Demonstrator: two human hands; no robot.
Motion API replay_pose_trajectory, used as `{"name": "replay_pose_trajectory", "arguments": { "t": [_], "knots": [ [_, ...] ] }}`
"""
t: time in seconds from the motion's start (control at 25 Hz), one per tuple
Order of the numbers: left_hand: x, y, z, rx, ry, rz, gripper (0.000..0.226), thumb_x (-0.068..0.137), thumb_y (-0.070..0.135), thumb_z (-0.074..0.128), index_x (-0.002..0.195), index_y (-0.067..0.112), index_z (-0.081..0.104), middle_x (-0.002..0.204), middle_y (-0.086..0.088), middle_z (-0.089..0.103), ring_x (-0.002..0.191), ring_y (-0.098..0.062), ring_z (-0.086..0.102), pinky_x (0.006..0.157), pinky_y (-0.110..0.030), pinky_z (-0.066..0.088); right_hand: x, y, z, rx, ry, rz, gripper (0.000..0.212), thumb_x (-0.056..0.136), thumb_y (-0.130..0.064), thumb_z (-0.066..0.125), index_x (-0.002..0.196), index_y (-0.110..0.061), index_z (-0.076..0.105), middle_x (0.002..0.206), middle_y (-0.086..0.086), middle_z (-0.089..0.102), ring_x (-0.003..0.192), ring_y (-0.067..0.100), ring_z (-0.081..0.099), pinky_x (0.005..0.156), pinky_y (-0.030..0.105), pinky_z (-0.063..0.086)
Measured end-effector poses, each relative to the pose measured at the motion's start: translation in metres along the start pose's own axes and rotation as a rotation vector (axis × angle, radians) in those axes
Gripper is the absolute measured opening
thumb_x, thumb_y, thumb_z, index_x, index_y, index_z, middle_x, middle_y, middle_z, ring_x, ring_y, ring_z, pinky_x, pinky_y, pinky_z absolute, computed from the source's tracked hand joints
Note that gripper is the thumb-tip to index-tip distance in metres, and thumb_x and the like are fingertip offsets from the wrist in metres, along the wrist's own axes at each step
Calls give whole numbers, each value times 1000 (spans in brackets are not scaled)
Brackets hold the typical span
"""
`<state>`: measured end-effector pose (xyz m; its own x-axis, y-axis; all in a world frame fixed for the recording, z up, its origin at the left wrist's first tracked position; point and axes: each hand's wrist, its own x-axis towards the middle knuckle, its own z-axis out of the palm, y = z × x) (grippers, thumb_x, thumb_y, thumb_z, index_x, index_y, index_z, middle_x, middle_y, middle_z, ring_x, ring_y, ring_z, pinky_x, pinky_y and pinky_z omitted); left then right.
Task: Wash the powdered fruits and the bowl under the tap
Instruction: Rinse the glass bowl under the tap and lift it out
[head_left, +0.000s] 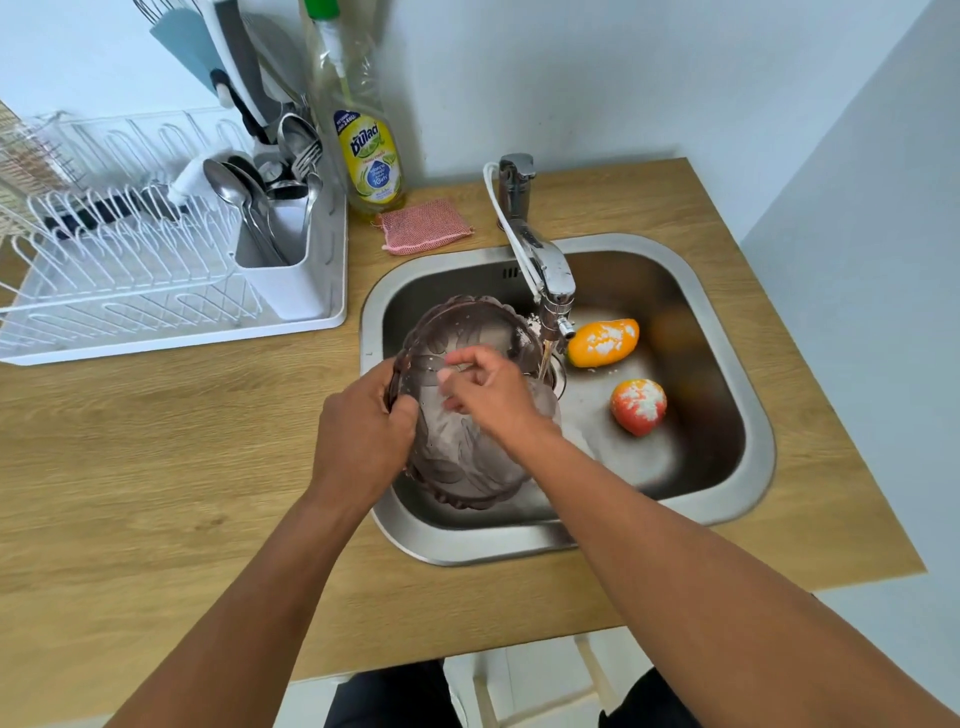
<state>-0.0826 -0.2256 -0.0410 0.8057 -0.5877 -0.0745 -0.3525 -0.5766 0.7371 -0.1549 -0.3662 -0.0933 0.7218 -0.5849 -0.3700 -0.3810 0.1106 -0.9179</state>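
The job looks to be in its first part, with the bowl (467, 415) being washed and the fruits not yet touched. The dark translucent bowl is tilted inside the steel sink (737, 332), close beside the tap (545, 275), whose spout ends just beyond the bowl's far-right rim; a thin stream appears to fall there, though it is too faint to be sure the water runs. The left hand (363, 431) holds the bowl by its left rim, the grip curled round the edge. The right hand (488, 395) is inside the bowl, fingers loosely bent and blurred, seemingly rubbing the inner wall; it pinches nothing that I can make out. A pale film shows on the bowl's inside, so I judge it not yet clean. On the sink floor, to the right of the tap, lie the orange-yellow fruit (602, 343) and the red fruit (639, 407), near each other but apart, both carrying plain white patches of powder. Those two remain to be rinsed, as does the finishing of the bowl. A pink sponge (426, 226) lies on the tabletop (156, 441) behind the sink.
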Motion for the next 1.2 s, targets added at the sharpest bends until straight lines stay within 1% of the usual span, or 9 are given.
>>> {"name": "replay_pose_trajectory", "arguments": {
  "t": [0.16, 0.28, 0.44, 0.56, 0.68, 0.84, 0.92, 1.12, 1.2],
  "knots": [
    [4, -1, -5, -33, 59, -60, 27, 91, 11, 56, 105, 25, 74, 76, -2, 75, 76, -22, 70, 73, -45, 59, -33, 16, 3, -435, -361, -44, 14, 97, -28, 68, 90, -17, 66, 77, 1, 69, 63, 11, 62, 59, 24, 49],
    [1, -4, -10, -53, 12, -117, 28, 94, 10, 54, 106, 28, 72, 83, -1, 76, 73, -13, 73, 61, -30, 60, -19, 25, -40, -798, -211, -30, 6, 92, -14, 66, 90, -9, 69, 91, 13, 77, 82, 28, 72, 72, 26, 50],
    [-3, -4, -5, -274, -60, -341, 30, 99, 4, 50, 109, 23, 69, 86, -8, 78, 60, -18, 77, 47, -37, 63, 17, 4, -61, -788, 55, 82, 21, 96, -17, 53, 111, -4, 61, 102, 19, 75, 92, 35, 75, 85, 45, 61],
    [-5, -2, 9, -403, -150, -467, 35, 97, -3, 47, 103, 22, 70, 85, -11, 80, 61, -18, 78, 47, -36, 61, 27, -26, -25, -678, 129, -26, 17, 96, -26, 59, 108, -15, 61, 107, 0, 63, 97, 20, 57, 84, 33, 46],
    [-4, -7, 25, -530, -202, -545, 28, 96, -2, 51, 111, 14, 68, 93, -17, 81, 73, -29, 81, 54, -43, 64, 13, -33, 18, -538, -54, -83, 7, 97, -20, 58, 100, -15, 63, 103, 3, 68, 98, 22, 64, 81, 33, 49],
    [7, -12, 30, -653, -195, -597, 33, 94, -3, 56, 122, 14, 63, 108, -18, 77, 81, -36, 79, 56, -46, 63, -21, -12, -24, -847, -336, -85, 7, 96, -27, 66, 96, -19, 65, 98, 1, 67, 94, 21, 61, 76, 29, 42],
    [7, -8, 30, -664, -219, -608, 36, 95, -7, 52, 122, 16, 61, 112, -18, 76, 87, -41, 78, 51, -41, 62, -31, 1, -72, -953, -192, -75, 10, 88, -15, 70, 98, -15, 69, 98, 6, 71, 94, 26, 66, 77, 30, 49],
    [2, 10, 42, -664, -285, -623, 33, 96, -9, 49, 113, 17, 59, 107, -23, 77, 79, -41, 78, 56, -47, 64, -56, 21, -109, -964, 509, -536, 24, 85, -4, 71, 108, -8, 69, 112, 14, 63, 99, 30, 58, 87, 41, 52],
    [5, 10, 41, -622, -261, -627, 36, 94, -10, 50, 119, 15, 59, 104, -21, 78, 78, -40, 79, 56, -46, 64, -56, 25, -115, -869, 607, -433, 30, 86, -9, 72, 115, -9, 68, 118, 13, 62, 104, 28, 55, 91, 39, 51]
  ]
}}
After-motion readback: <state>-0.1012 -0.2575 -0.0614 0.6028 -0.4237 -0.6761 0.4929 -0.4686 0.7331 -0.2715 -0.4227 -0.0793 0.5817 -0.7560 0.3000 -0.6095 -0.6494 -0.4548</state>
